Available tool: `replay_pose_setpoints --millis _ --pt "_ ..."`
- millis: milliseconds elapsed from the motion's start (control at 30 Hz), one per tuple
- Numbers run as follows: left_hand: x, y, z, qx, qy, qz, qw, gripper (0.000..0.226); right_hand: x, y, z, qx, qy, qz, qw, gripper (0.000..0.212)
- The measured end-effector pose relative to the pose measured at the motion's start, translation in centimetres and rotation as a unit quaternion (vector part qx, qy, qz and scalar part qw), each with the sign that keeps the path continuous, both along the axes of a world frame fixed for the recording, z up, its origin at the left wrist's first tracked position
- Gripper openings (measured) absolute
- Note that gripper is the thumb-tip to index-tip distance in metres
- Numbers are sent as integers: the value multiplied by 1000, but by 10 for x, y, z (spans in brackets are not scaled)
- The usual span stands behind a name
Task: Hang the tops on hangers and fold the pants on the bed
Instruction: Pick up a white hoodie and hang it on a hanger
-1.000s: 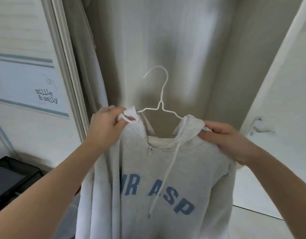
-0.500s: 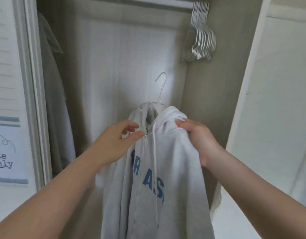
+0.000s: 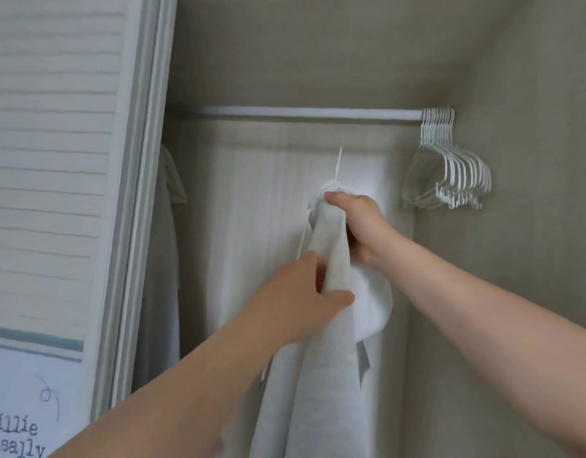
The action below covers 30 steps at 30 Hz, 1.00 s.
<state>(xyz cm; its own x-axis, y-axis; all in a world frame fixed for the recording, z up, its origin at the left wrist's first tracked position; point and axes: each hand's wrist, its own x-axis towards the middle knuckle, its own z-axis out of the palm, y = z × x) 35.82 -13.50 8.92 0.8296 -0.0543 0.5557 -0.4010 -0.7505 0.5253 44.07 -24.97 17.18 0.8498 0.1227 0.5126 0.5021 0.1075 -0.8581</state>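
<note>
hoodie (image 3: pixel 328 358) hangs under the closet rod (image 3: pixel 301 112), my right hand (image 3: pixel 354 223) clenching its neck, left hand (image 3: pixel 301 299) pinching fabric lower; the hanger (image 3: pixel 338 163), turned edge-on, could miss the rod, i reckon.

The left forearm (image 3: pixel 172 375), entering from seven o'clock, and the right forearm (image 3: pixel 483 292), from four o'clock, are both bare (unsleeved as far as I can see). Left hand (image 3: pixel 298 299) and right hand (image 3: pixel 357 223) are bare too.

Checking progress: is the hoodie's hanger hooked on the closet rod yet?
Not yet: the hanger hook sits below the rod, apart from it.
</note>
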Motion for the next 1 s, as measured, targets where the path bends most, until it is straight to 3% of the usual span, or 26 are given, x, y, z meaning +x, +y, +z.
replay_pose_setpoints --millis 267,333,433,533,733,800,933,1000 --pt "98 31 50 133 -91 177 971 25 91 26 83 6 -90 7 996 9" --pt "120 38 62 146 -104 206 962 23 113 29 99 -3 -109 4 994 16" --pt "144 44 80 166 -117 231 951 22 141 31 119 -35 -134 -23 990 24" --pt "163 50 87 182 -104 248 946 22 156 38 124 -60 -157 -22 986 15" --pt "188 58 92 171 -142 247 943 19 178 42 131 -22 -201 22 979 21" --pt "193 56 99 170 -153 244 942 19 182 44 143 -9 -201 31 979 9" --pt "195 57 113 143 -169 256 941 19 196 51 162 19 -129 35 991 35" --pt "194 60 114 115 -173 245 947 19 202 55 160 9 -95 56 994 28"
